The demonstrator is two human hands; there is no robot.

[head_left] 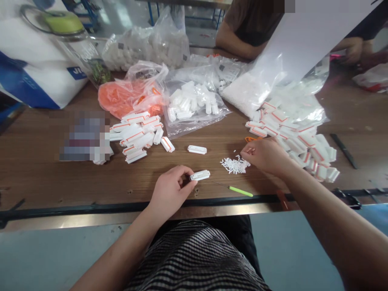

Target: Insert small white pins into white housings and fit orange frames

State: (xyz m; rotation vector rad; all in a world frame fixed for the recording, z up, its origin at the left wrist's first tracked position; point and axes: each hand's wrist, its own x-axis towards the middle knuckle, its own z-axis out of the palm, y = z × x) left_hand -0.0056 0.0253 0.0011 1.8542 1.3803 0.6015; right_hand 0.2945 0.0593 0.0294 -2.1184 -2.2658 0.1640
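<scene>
My left hand (pixel 172 189) pinches a white connector housing (pixel 200 175) by its left end, just above the table. Rows of small square holes show on the housing's upper face. At the right edge of a loose pile of tiny white plastic pieces (pixel 235 165) is my right hand (pixel 263 154), thumb and fingertips closed together. Whatever may be between those fingertips is too small to make out. Another white housing (pixel 197 150) lies apart on the table behind the held one. A thin pick with a green handle (pixel 241 191) rests near the front edge.
White housings with orange strips lie heaped at left (pixel 135 135) and right (pixel 298 139). Behind are a clear bag of white parts (pixel 194 99), an orange bag (pixel 121 97) and a bag of tiny pieces (pixel 247 92). A black strip (pixel 343 150) lies far right. Other people sit opposite.
</scene>
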